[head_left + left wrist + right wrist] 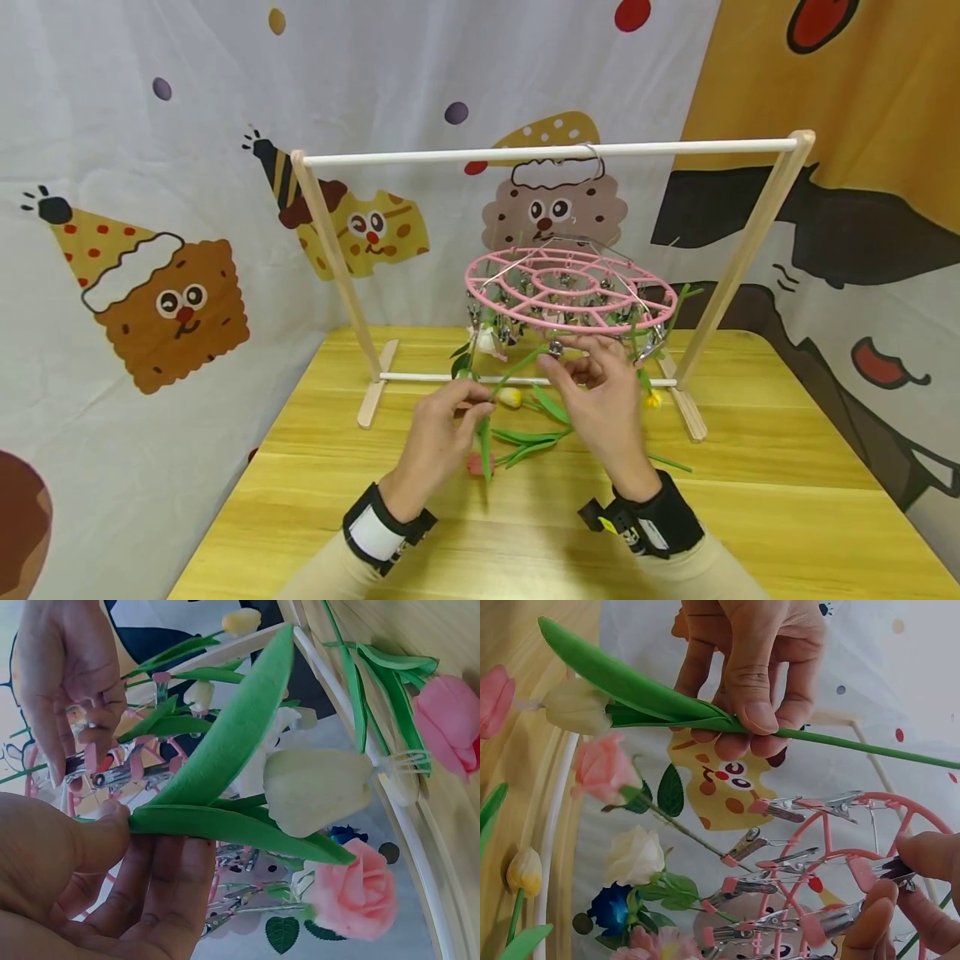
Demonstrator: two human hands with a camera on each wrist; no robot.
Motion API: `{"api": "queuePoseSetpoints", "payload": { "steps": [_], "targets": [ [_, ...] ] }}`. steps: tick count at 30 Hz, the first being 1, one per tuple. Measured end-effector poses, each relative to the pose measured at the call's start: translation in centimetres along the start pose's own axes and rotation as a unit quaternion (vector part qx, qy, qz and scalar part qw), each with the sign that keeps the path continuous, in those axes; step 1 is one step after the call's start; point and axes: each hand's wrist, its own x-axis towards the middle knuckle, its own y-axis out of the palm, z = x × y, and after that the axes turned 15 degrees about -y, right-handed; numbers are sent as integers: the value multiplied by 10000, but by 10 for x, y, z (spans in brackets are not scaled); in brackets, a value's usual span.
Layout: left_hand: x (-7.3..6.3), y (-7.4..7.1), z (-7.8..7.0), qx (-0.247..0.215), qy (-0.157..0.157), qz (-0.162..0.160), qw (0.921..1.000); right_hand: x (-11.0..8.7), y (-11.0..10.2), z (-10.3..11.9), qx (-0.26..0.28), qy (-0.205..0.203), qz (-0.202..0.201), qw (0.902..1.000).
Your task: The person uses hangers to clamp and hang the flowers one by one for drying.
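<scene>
My left hand (442,437) pinches the green stem of an artificial white tulip (319,791) between thumb and fingers. Its bloom points down and its long leaf (630,679) spreads beside the stem. With thumb and fingers my right hand (603,392) grips a metal clip (889,868) with pink tips. The clip hangs under the rim of a pink round drying hanger (570,287). In the head view the stem (517,368) slants up from my left hand toward the clip. Other clips around the hanger hold flowers, among them a pink rose (607,771) and a blue flower (611,907).
The hanger hooks onto the white bar (450,156) of a wooden stand (731,258) on the wooden table (510,542). A pink tulip (480,465) and a yellow tulip (510,397) lie on the table below my hands. A cartoon-printed cloth (375,67) hangs behind.
</scene>
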Motion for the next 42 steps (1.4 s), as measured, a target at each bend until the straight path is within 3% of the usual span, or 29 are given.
{"api": "queuePoseSetpoints", "payload": {
  "steps": [8,15,20,28,36,42],
  "targets": [
    [2,8,-7,-93,202,-171,9996,3,-7,-5,315,119,-123,9994],
    [4,17,-13,-363,233,-57,9991,2,-15,-7,435,383,-4,9983],
    [5,24,-18,-515,96,-7,9986,3,-19,-7,827,671,-53,9943],
    [8,36,-23,-882,-177,237,9957,4,-27,-12,1121,791,-94,9905],
    [11,48,-33,-1276,-511,397,9897,6,-38,-14,1615,845,151,9831],
    [14,58,-39,-1293,-734,337,9883,6,-44,-13,911,951,314,9908]
  ]
}}
